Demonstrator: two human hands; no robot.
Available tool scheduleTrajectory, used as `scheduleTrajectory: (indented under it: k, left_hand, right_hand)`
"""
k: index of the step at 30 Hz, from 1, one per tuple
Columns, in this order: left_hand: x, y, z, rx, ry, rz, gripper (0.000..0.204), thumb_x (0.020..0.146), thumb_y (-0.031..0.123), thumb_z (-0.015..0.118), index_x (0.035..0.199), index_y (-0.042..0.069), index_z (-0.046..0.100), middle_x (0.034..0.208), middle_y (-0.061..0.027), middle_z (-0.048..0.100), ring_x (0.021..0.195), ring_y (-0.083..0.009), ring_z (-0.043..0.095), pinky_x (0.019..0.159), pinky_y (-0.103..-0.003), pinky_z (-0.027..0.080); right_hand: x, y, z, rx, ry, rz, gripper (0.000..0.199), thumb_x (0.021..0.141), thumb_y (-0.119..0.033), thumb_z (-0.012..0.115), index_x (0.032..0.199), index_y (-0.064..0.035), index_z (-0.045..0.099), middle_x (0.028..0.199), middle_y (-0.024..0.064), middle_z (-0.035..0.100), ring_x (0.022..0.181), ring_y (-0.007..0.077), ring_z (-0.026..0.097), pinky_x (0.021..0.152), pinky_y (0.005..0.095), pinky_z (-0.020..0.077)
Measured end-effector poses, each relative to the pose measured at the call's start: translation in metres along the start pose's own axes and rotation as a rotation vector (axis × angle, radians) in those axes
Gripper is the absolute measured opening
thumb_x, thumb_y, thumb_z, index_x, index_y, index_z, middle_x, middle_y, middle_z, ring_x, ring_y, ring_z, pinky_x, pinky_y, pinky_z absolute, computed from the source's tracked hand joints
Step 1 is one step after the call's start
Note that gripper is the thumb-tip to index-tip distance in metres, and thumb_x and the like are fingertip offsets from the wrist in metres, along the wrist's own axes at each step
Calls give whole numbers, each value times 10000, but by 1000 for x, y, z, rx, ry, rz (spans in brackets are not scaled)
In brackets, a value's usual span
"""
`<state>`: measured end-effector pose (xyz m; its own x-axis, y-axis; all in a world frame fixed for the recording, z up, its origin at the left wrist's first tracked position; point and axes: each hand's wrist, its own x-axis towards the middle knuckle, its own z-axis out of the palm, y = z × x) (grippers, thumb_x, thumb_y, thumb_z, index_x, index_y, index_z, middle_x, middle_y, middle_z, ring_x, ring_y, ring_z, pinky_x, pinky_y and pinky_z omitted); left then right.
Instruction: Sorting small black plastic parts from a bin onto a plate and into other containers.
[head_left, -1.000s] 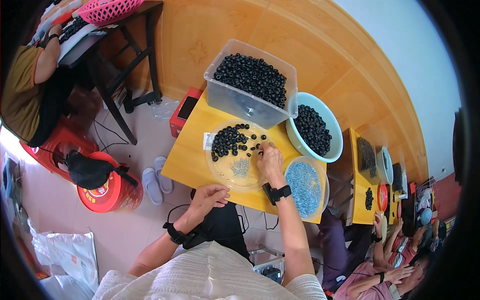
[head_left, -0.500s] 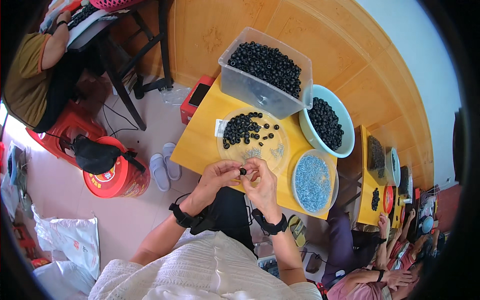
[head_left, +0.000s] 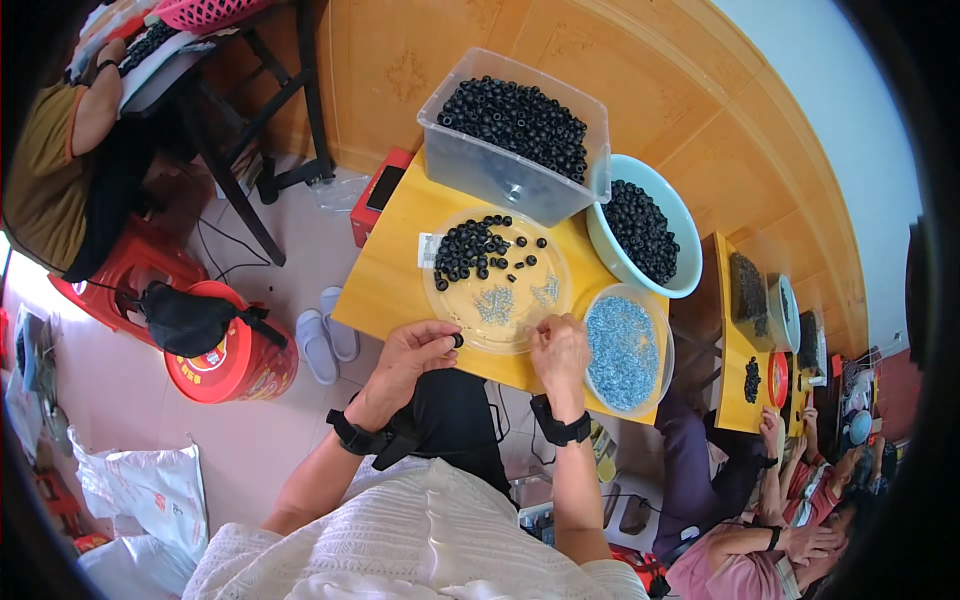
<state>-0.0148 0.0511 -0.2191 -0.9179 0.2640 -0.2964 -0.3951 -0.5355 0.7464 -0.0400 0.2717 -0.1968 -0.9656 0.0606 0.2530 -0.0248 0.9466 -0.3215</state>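
My left hand (head_left: 412,358) pinches one small black ring-shaped part (head_left: 458,340) between thumb and fingertips, just off the table's front edge. Over the front right rim of a clear round lid-like tray (head_left: 475,345), my right hand (head_left: 560,352) has its fingers curled together. Its fingertips are partly hidden, so whatever they may hold does not show. Many black ring-shaped parts (head_left: 465,250) lie toward the tray's far left. Small silvery pieces (head_left: 494,305) sit in a pile nearer the front, with a smaller pile (head_left: 547,290) to the right, close to my right hand.
On the yellow table (head_left: 385,265), a clear bin (head_left: 515,185) and a pale blue basin (head_left: 610,235) hold black parts. A round tub (head_left: 622,350) of silvery-blue pieces stands at my right. A red bucket (head_left: 225,350) is on the floor at left. Other people sit left and right.
My hands have parted. The left moved slightly left with the black part; the right moved right to the tray's rim. The view has shifted a little.
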Motion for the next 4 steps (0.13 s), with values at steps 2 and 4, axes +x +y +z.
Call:
scheduleTrajectory:
  k: [2, 4]
  left_hand:
    - [0, -3, -1, -11, -9, -3, 195, 831, 96, 623, 1018, 39, 623, 886, -19, 631, 753, -94, 604, 715, -218, 507]
    - [-1, -6, -1, -35, -23, -2, 203, 829, 94, 624, 1026, 42, 620, 900, -18, 632, 757, -99, 608, 720, -216, 510]
  right_hand:
    - [1, -10, 1, -45, -44, 0, 147, 676, -144, 701, 711, -19, 634, 765, 145, 573, 806, 323, 541, 712, 408, 435]
    - [4, -15, 5, -118, -101, -4, 186, 689, -204, 700, 729, -30, 646, 795, 133, 584, 847, 309, 540, 731, 431, 429]
